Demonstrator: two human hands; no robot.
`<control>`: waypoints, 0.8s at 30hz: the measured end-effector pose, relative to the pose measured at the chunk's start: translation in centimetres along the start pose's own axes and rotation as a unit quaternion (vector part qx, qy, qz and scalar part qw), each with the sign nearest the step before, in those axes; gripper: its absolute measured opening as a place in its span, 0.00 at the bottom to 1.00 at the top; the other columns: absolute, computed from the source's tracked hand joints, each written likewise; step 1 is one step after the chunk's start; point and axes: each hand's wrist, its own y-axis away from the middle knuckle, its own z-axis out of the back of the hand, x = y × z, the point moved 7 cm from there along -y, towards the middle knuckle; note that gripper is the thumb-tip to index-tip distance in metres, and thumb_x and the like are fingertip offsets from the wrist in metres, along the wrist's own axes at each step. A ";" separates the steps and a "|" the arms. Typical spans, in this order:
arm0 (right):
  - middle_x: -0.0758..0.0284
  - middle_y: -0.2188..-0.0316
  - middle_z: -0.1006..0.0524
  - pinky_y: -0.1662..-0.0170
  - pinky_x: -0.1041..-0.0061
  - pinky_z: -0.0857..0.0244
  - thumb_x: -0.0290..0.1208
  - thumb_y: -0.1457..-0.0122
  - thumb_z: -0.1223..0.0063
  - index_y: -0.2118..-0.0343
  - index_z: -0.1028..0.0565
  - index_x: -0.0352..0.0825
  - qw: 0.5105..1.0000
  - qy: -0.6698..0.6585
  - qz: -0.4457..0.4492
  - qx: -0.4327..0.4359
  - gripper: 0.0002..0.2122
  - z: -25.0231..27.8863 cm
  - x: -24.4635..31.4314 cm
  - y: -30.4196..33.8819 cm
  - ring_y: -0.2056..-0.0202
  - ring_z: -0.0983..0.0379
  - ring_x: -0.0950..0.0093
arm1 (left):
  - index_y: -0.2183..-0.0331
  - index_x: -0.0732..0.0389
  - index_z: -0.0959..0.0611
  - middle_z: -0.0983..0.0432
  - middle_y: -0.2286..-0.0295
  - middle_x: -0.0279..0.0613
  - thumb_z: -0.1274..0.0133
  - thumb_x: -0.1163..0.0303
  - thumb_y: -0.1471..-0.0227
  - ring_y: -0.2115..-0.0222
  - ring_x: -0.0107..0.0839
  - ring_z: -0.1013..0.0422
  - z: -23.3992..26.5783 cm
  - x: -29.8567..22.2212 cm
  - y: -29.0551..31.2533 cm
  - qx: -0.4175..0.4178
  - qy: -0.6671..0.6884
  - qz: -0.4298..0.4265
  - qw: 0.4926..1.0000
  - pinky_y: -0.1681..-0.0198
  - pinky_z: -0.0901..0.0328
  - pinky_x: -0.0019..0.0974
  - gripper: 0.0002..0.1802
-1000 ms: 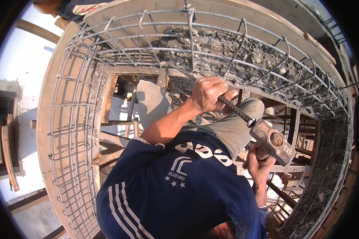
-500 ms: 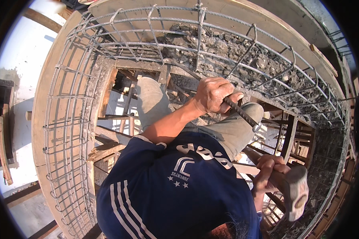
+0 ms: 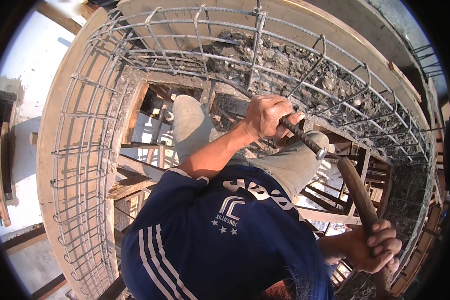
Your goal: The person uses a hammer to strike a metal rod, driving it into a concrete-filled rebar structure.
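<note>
My left hand [image 3: 271,117] is closed round a ribbed steel bar [image 3: 301,134], held slantwise over my knees. The bar's near end is bright and mushroomed; its far part runs from my fist toward the lower edge of the concrete by the rebar cage. My right hand [image 3: 376,247], low on the right, grips the wooden handle [image 3: 357,187] of a hammer. The handle's free end points up toward the bar's near end, apart from it. The hammer's head cannot be made out below my fist.
A rebar cage [image 3: 200,35] crosses the far side above rough, broken concrete [image 3: 330,82]. Another cage [image 3: 80,150] runs down the left along a formwork board [image 3: 45,175]. Wooden props and openings lie beneath my legs [image 3: 190,120]. A dark concrete strip [image 3: 410,195] borders the right.
My right hand has moved down and to the right with the hammer, whose head has swung down out of sight while its handle has come into view. My left hand and bar barely moved.
</note>
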 end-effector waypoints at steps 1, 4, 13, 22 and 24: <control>0.67 0.80 0.34 0.70 0.70 0.35 0.27 0.43 0.50 0.67 0.31 0.38 0.980 0.103 -0.130 0.107 0.03 0.5 -4.2 3.6 0.81 0.35 0.72 | 0.87 0.61 0.33 0.41 0.89 0.42 0.38 0.69 0.54 0.87 0.43 0.40 0.8 0.2 0.4 -0.006 -0.026 0.004 1.000 0.83 0.43 0.42 0.21; 0.63 0.78 0.26 0.72 0.71 0.35 0.23 0.46 0.41 0.66 0.26 0.32 0.757 0.398 -0.332 0.397 0.06 0.9 -11.4 12.8 0.79 0.31 0.71 | 0.87 0.60 0.33 0.40 0.89 0.42 0.39 0.69 0.53 0.87 0.44 0.39 0.8 2.8 1.5 0.005 -0.064 0.042 0.997 0.82 0.43 0.42 0.22; 0.68 0.77 0.26 0.76 0.81 0.37 0.17 0.44 0.42 0.67 0.29 0.31 0.859 0.200 -0.385 0.271 0.07 -1.2 -11.2 8.9 0.79 0.31 0.82 | 0.87 0.62 0.31 0.38 0.88 0.42 0.39 0.60 0.51 0.87 0.43 0.37 4.3 3.0 1.6 -0.020 -0.063 -0.004 0.998 0.82 0.42 0.41 0.25; 0.65 0.77 0.27 0.76 0.79 0.37 0.19 0.46 0.39 0.73 0.30 0.31 0.878 0.186 -0.377 0.228 0.08 -5.3 -12.2 8.0 0.81 0.31 0.80 | 0.86 0.54 0.29 0.36 0.85 0.33 0.35 0.55 0.55 0.84 0.34 0.35 8.3 -0.7 -1.7 -0.197 -0.102 -0.093 0.971 0.81 0.41 0.37 0.23; 0.66 0.77 0.28 0.77 0.79 0.38 0.19 0.46 0.38 0.71 0.30 0.31 0.875 0.182 -0.365 0.262 0.09 -5.9 -12.5 8.1 0.81 0.32 0.79 | 0.86 0.56 0.31 0.39 0.86 0.34 0.35 0.58 0.52 0.85 0.34 0.37 9.6 0.9 -1.7 -0.238 -0.116 -0.087 0.960 0.82 0.43 0.37 0.24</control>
